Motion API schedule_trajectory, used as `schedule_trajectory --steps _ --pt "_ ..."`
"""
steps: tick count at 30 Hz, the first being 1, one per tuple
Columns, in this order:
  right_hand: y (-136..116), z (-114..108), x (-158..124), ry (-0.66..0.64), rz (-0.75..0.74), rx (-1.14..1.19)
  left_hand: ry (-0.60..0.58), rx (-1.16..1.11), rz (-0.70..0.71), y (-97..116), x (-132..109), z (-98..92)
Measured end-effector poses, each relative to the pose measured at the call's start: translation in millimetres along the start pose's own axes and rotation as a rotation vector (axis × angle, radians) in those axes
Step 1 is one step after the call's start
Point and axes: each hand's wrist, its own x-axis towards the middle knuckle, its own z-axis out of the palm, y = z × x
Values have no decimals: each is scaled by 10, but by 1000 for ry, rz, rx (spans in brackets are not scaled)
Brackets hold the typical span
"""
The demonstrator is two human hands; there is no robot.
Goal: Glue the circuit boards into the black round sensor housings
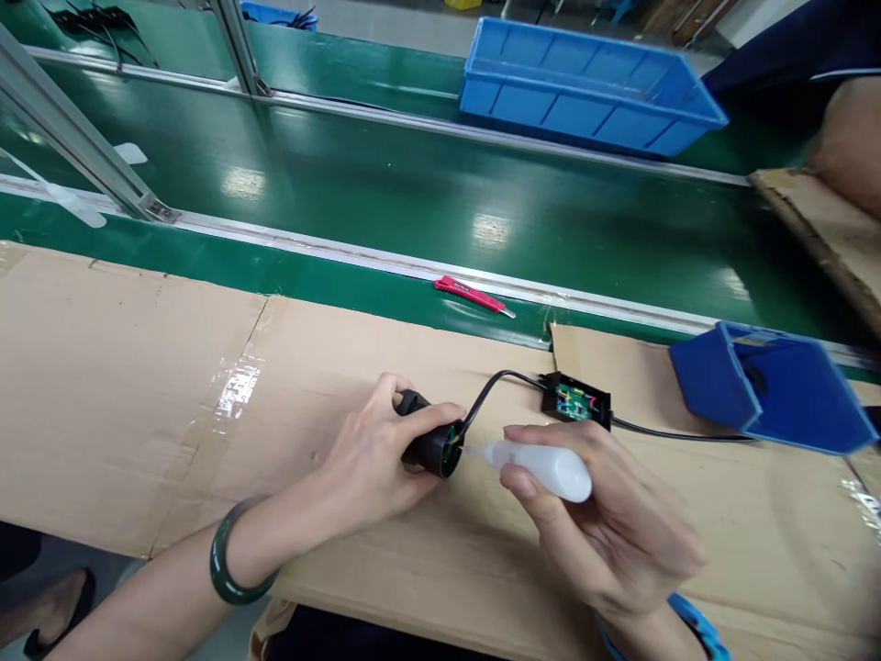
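My left hand [375, 445] is closed round a black cylindrical housing [435, 452] whose open end faces right, with small coloured wires showing inside. Between the thumb and fingers of my right hand [609, 514] is a white squeeze bottle [547, 468]. Its thin nozzle points left, right at the housing's open end; whether it touches cannot be made out. A black cable [492, 381] curves from the housing to a small open black box [576, 401] with a green circuit board in it. Another cable [678, 430] runs right from that box.
A red utility knife [473, 296] lies beyond the cardboard sheet [330, 349], beside a metal rail. At right stands a blue bin [798, 395]; a larger blue crate [585, 92] sits across the green belt [385, 174]. A metal post [83, 128] slants at left. Another person's arm [850, 142] is at upper right.
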Motion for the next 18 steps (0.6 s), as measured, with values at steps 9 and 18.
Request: schedule_trajectory --steps 9,18 --pt "-19 -32 -26 -18 60 27 -3 7 1 0 -7 1" --pt "4 1 10 21 -80 -51 7 -11 22 -12 -3 11"
